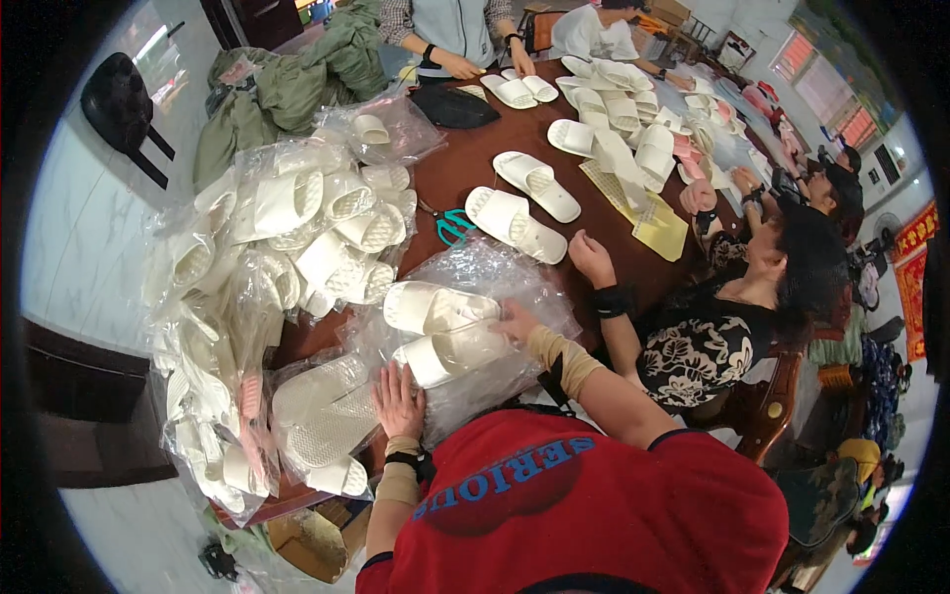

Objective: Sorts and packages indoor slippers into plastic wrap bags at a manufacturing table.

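At the near edge of the brown table [445, 168], a pair of cream slippers [435, 351] is lying on a crinkly clear plastic bag [485, 265], though honestly I can't tell if any of it is inside. The left hand [398, 399] is on the near left side of the pair, palm down, fingers stretched out and a bit apart, pressing on plastic rather than gripping. The right hand [515, 323] is at the right end of the slippers; its fingertips are partly hidden, so can't say if they're pinching anything. Just left of the left hand there's a bagged slipper with its textured sole [322, 411] showing, and farther left a big heap of bagged slippers [327, 218]. Teal-handled scissors [454, 228] sit beyond the bag, near two loose slippers [515, 220]. Off to the right, a co-worker's hand [591, 259] hangs near those.
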